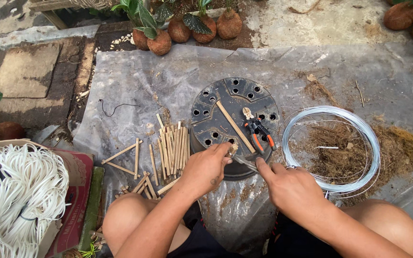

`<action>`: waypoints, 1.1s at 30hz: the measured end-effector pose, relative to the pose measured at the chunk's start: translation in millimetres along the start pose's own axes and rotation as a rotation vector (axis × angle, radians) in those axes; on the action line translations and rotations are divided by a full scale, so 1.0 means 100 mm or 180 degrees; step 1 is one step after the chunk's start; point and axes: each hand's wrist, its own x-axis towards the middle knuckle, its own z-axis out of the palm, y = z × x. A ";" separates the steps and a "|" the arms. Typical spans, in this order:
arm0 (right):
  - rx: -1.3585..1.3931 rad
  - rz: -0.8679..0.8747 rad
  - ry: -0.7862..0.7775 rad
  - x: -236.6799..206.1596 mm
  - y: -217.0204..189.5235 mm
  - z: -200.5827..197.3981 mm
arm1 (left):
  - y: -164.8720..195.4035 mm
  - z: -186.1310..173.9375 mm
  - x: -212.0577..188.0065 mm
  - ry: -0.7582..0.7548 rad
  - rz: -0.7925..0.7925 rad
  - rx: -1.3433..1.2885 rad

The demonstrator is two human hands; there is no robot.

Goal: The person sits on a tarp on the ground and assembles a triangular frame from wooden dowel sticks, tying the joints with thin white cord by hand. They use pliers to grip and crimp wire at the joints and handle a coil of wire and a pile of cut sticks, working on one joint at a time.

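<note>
Both hands meet at the near edge of an upturned black pot. Left hand pinches a short bamboo piece; right hand apparently grips a thin blade. A slip could cut fingers.

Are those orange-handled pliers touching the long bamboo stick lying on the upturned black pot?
Apart. The head view shows a strip of bare pot between the pliers and the bamboo stick; both rest on the pot.
</note>
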 end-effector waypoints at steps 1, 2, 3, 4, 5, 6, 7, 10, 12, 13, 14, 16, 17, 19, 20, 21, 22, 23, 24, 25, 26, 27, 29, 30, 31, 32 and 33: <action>-0.0133 0.0018 -0.0051 0.01 0.00 0.00 | 0.01 0.00 0.00 0.0007 -0.0009 -0.0006; -0.0005 0.0031 -0.0081 0.04 0.02 0.00 | 0.01 -0.02 0.01 0.0008 -0.0055 -0.0053; 0.0126 0.0044 -0.0120 0.07 0.04 0.00 | 0.02 -0.03 0.01 0.0002 -0.0104 -0.0104; 0.0260 0.0050 -0.0164 0.09 0.06 0.01 | 0.03 -0.04 0.00 -0.0004 -0.0163 -0.0156; 0.1383 0.0335 -0.0583 0.11 0.07 0.02 | 0.03 -0.06 0.00 0.0067 -0.0252 -0.0308; 0.2509 0.0607 -0.0998 0.14 0.09 0.04 | 0.04 -0.08 0.01 0.0142 -0.0337 -0.0452; 0.3642 0.0869 -0.1421 0.15 0.10 0.05 | 0.04 -0.08 0.01 0.0211 -0.0426 -0.0596; 0.5897 0.0988 -0.1761 0.11 0.13 0.10 | 0.03 -0.10 0.02 0.0652 -0.0067 -0.0738; 0.6367 0.0753 -0.2012 0.10 0.15 0.10 | 0.03 -0.09 0.03 0.0688 -0.0016 -0.0729; 0.6618 0.0650 -0.2155 0.08 0.15 0.10 | 0.04 -0.08 0.02 0.0680 -0.0007 -0.0730; 0.6801 0.0672 -0.2170 0.08 0.15 0.10 | 0.04 -0.07 0.01 0.0660 -0.0012 -0.0725; 0.7160 0.0700 -0.2166 0.08 0.15 0.10 | 0.04 -0.06 0.01 0.0630 0.0004 -0.0709; 0.7196 0.0671 -0.2173 0.08 0.15 0.10 | 0.04 -0.06 0.01 0.0652 0.0043 -0.0711; 0.7252 0.0593 -0.2210 0.09 0.15 0.12 | 0.03 -0.06 0.02 0.0720 0.0108 -0.0709; 0.7231 0.0628 -0.2163 0.10 0.14 0.13 | 0.03 -0.06 0.02 0.0705 0.0114 -0.0701; 0.7214 0.0675 -0.2116 0.09 0.14 0.15 | 0.03 -0.06 0.01 0.0682 0.0118 -0.0700; 0.7192 0.0721 -0.2072 0.08 0.14 0.16 | 0.03 -0.06 0.01 0.0665 0.0121 -0.0701; 0.7259 0.0601 -0.2048 0.08 0.15 0.18 | 0.04 -0.06 0.01 0.0664 0.0116 -0.0699; 0.7329 0.0485 -0.2021 0.08 0.16 0.19 | 0.04 -0.06 0.01 0.0657 0.0112 -0.0697; 0.7399 0.0373 -0.1994 0.07 0.16 0.20 | 0.04 -0.05 0.01 0.0649 0.0106 -0.0699; 0.7367 0.0440 -0.1977 0.07 0.16 0.21 | 0.05 -0.05 0.01 0.0645 0.0103 -0.0717; 0.7332 0.0503 -0.1956 0.06 0.17 0.22 | 0.05 -0.05 0.01 0.0644 0.0104 -0.0733; 0.7277 0.0630 -0.1958 0.06 0.17 0.22 | 0.05 -0.05 0.01 0.0677 0.0143 -0.0739; 0.7251 0.0693 -0.1981 0.06 0.17 0.22 | 0.05 -0.05 0.01 0.0716 0.0183 -0.0728; 0.7226 0.0753 -0.2000 0.06 0.17 0.22 | 0.06 -0.05 0.01 0.0753 0.0227 -0.0715; 0.7248 0.0711 -0.1994 0.06 0.17 0.21 | 0.06 -0.05 0.01 0.0747 0.0217 -0.0724; 0.7271 0.0673 -0.1987 0.06 0.16 0.21 | 0.06 -0.05 0.01 0.0738 0.0208 -0.0735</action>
